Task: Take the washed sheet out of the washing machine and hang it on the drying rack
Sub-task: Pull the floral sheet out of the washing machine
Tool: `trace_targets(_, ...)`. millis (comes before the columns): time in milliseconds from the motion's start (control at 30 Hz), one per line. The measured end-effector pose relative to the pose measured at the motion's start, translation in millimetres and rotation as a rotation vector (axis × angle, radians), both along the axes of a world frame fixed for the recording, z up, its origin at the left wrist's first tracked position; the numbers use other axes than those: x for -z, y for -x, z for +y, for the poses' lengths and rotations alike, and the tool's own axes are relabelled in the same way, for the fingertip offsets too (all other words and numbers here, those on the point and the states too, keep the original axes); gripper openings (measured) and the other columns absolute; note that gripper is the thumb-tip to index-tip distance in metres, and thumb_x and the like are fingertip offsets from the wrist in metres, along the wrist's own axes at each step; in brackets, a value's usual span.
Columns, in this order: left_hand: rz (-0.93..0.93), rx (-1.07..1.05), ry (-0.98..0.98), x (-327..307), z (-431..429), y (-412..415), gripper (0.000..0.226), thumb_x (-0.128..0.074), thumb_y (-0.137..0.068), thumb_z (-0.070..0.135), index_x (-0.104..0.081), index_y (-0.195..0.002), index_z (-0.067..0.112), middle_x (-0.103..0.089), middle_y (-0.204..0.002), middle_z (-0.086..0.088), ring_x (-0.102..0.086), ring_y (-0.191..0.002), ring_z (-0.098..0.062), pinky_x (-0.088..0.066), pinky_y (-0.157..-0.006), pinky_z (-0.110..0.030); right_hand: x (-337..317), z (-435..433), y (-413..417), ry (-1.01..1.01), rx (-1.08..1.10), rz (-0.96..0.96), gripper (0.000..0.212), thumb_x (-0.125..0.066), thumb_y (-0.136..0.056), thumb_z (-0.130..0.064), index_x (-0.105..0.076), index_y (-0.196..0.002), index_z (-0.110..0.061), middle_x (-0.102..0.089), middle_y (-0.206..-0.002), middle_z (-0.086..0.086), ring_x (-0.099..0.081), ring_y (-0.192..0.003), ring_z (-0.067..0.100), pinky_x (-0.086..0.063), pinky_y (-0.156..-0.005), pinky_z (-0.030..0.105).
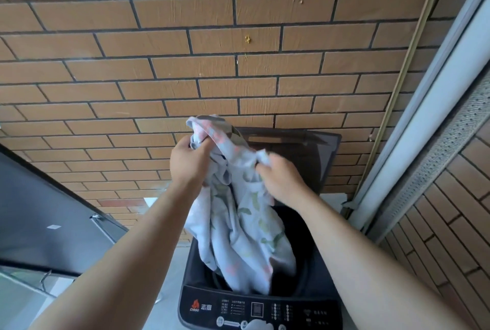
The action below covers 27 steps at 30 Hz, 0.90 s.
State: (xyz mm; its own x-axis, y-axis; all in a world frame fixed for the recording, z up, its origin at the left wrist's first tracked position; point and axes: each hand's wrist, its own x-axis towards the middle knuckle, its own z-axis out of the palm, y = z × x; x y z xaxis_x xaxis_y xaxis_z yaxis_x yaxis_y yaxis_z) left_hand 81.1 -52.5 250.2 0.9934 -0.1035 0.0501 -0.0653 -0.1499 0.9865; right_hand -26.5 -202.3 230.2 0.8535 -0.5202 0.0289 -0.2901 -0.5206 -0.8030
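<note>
A pale blue sheet (240,226) with pink and green leaf print hangs bunched above the open drum of a black top-loading washing machine (261,309). Its lower end still dips into the drum. My left hand (189,161) grips the sheet's top fold, raised high above the tub. Slightly lower and to the right, my right hand (281,177) clutches another bunch of the fabric. The machine's lid (305,149) stands open behind the sheet. No drying rack is in view.
A brown brick wall (212,51) rises straight behind the machine. A dark grey cabinet or appliance (45,213) stands at the left. White and perforated metal window framing (434,144) runs along the right, with more brick beyond it.
</note>
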Motion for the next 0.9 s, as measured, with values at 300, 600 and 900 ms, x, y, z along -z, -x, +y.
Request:
trace_targets(300,0.137,0.237,0.233,-17,1,7,0.043,-0.076,-0.066,0.040,-0.060,-0.081,0.003,-0.055,-0.078,-0.014,-0.054,-0.072,-0.025,-0.047,-0.064,-0.042,-90,10,-19,-0.581,0.133,-0.438,0.018,-0.059,-0.080,-0.024,-0.060,-0.064,-0.018,-0.063,-0.068,0.002,-0.059,-0.071,0.021,-0.043,-0.067,0.036)
trace_targets(600,0.158,0.573,0.320,-32,8,10,0.058,-0.053,-0.097,0.049,-0.054,-0.130,0.001,-0.063,-0.124,-0.025,-0.063,-0.114,-0.036,-0.053,-0.095,-0.046,-65,12,-18,-0.749,-0.326,-0.261,0.066,-0.059,-0.081,-0.070,-0.072,-0.110,-0.012,-0.068,-0.116,0.021,-0.065,-0.102,0.027,-0.045,-0.092,0.037)
trace_targets(900,0.192,0.372,0.365,-40,6,-5,0.031,-0.060,-0.084,0.024,-0.075,-0.104,0.007,-0.072,-0.109,-0.017,-0.068,-0.103,-0.028,-0.049,-0.102,-0.047,-23,5,-4,-0.630,-0.231,-0.317,0.063,-0.062,-0.076,-0.069,-0.065,-0.123,-0.027,-0.067,-0.120,-0.004,-0.062,-0.107,0.011,-0.047,-0.098,0.038)
